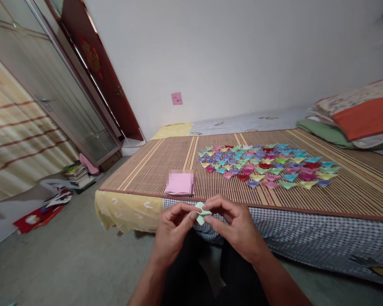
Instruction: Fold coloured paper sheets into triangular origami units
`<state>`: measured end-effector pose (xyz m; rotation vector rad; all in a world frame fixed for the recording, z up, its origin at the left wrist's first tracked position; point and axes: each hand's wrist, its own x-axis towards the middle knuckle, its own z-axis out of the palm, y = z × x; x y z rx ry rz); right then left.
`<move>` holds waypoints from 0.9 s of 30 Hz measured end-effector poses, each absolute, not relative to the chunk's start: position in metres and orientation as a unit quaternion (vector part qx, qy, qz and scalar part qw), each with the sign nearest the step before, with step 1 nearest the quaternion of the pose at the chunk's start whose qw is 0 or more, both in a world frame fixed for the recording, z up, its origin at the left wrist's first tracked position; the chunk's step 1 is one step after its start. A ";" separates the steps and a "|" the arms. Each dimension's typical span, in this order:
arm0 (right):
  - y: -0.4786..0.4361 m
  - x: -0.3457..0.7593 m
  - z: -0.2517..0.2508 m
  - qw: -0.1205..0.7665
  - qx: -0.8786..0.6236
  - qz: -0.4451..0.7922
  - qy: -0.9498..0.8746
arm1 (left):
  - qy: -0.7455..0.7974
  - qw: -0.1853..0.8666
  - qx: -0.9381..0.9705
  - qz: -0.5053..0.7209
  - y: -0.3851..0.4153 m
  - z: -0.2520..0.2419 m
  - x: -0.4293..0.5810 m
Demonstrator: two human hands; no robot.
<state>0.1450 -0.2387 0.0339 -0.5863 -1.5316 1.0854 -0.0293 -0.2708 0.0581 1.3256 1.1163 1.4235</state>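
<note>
Looking over a draped bed (300, 233), topped by a ribbed, striped mat (159, 157); spotting creased, pointed paper shapes (268, 165), a pink stack (179, 183) at their nine o'clock; now pinching with left hand (173, 229) and right hand (238, 225), in near-closed grip, folded pale-green paper (202, 213) at the stack's five o'clock!

We're in a home bedroom here, bed (306, 233) spread with a striped mat (147, 165), bedding (357, 117) piled up, patterned curtain (19, 127) hanging

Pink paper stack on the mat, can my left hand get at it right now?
Probably yes: the left hand is close to the pink paper stack, with nothing visible between them, though its fingers are busy pinching the green paper.
</note>
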 end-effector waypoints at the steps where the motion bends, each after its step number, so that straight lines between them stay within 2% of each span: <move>1: -0.238 0.144 0.033 0.560 -0.250 0.453 -0.647 | 0.453 0.427 0.533 0.574 -0.271 0.057 -0.028; 9: -0.237 0.137 0.024 0.598 -0.261 0.450 -0.610 | 0.472 0.384 0.528 0.592 -0.271 0.051 -0.019; 16: -0.237 0.135 0.027 0.596 -0.246 0.474 -0.599 | 0.466 0.375 0.540 0.592 -0.272 0.048 -0.018; 27: -0.236 0.127 0.025 0.598 -0.232 0.586 -0.496 | 0.480 0.350 0.532 0.604 -0.275 0.052 -0.011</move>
